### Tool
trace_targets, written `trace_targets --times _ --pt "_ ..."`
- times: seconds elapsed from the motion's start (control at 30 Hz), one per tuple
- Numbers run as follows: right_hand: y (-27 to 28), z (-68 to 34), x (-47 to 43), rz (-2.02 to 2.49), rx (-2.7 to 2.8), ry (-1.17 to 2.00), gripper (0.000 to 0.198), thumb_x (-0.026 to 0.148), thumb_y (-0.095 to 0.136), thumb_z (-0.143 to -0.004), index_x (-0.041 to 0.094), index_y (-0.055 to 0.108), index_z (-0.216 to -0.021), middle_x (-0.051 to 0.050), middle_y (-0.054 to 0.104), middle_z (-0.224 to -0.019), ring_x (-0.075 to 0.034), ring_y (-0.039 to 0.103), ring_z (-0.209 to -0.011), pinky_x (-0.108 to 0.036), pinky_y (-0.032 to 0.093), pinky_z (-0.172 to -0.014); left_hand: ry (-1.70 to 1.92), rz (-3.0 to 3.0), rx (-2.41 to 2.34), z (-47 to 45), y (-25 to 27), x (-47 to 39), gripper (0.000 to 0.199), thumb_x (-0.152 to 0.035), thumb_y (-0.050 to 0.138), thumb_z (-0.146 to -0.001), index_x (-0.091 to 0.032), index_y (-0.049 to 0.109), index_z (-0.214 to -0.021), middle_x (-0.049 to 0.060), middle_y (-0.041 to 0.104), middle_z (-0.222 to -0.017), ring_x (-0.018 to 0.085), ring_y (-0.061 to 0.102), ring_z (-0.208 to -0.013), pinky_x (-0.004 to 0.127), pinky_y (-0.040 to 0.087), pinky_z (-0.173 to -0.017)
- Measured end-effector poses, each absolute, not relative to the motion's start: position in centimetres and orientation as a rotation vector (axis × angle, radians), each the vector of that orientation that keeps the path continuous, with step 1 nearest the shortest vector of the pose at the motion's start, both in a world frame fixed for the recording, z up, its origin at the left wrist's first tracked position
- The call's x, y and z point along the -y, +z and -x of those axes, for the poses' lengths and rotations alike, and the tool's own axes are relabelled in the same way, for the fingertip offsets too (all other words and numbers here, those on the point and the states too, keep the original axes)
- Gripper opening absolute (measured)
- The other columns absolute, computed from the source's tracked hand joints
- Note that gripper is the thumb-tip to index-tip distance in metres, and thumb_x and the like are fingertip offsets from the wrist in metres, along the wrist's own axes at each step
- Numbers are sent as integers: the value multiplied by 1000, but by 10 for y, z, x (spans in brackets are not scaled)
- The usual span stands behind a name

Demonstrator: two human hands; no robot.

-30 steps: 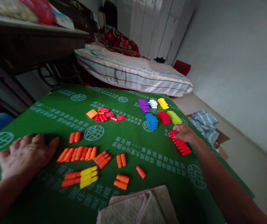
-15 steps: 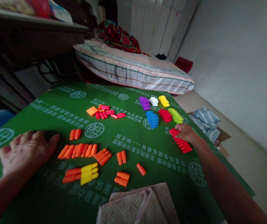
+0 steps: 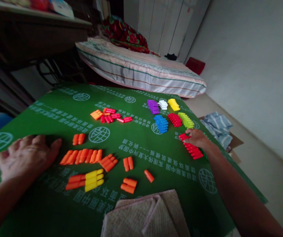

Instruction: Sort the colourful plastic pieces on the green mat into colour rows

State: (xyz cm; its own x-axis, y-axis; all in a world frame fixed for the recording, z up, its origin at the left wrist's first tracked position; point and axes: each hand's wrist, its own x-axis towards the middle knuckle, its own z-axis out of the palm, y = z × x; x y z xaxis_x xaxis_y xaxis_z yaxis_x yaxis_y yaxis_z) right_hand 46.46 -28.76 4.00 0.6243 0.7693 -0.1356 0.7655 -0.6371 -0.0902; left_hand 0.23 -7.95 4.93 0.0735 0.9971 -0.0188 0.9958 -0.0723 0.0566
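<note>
My left hand [image 3: 27, 156] lies palm down on the green board at the left, fingers spread, holding nothing. Beside it are a row of orange bullet-shaped plastic pieces [image 3: 80, 156] and an orange pair [image 3: 78, 139]. Nearer me, orange pieces [image 3: 75, 182] join yellow ones [image 3: 94, 180]. More orange pieces lie to the right, including a single one [image 3: 149, 176]. At the right, my right hand [image 3: 197, 137] has its fingers closed at the far end of a red row of pieces [image 3: 193, 151]. Green pieces [image 3: 205, 153] are partly hidden behind that hand.
Purple [image 3: 153, 107], white [image 3: 163, 105], yellow [image 3: 174, 104], blue [image 3: 161, 123], red [image 3: 174, 119] and lime [image 3: 185, 120] clusters stand at the back right. Loose pinkish-red pieces [image 3: 108, 118] lie at the back middle. A folded cloth [image 3: 146, 215] sits at the near edge; a bed [image 3: 141, 72] stands beyond.
The view has shifted slightly, moving the board and pieces a little up in the picture. Both hands stay at nearly the same places, the right one still at the red row.
</note>
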Motion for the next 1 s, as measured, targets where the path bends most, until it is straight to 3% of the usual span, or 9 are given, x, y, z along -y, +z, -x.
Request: trace_targets --times 0.37,0.83,1.0 --pt "46 -468 286 2852 1284 174 46 46 57 -86 14 65 -119 -12 72 -100 -22 67 -91 -28 47 -74 88 -2276 -2089 -6 51 84 81 -61 8 -82 -3 46 -124 29 39 -138 45 32 -131 61 32 -103" --pt "44 -476 285 2846 1367 54 40 47 55 -88 17 70 -109 -9 73 -107 -21 66 -97 -26 46 -75 27 -2242 -2089 -10 54 85 83 -62 10 -82 -1 46 -125 31 38 -137 46 32 -131 62 32 -103" --pt "48 -473 285 2885 1334 104 41 48 54 -88 16 70 -110 -9 73 -102 -20 66 -90 -25 45 -72 41 -2236 -2096 -9 51 82 81 -62 11 -82 -2 45 -126 29 38 -139 44 31 -132 62 31 -104"
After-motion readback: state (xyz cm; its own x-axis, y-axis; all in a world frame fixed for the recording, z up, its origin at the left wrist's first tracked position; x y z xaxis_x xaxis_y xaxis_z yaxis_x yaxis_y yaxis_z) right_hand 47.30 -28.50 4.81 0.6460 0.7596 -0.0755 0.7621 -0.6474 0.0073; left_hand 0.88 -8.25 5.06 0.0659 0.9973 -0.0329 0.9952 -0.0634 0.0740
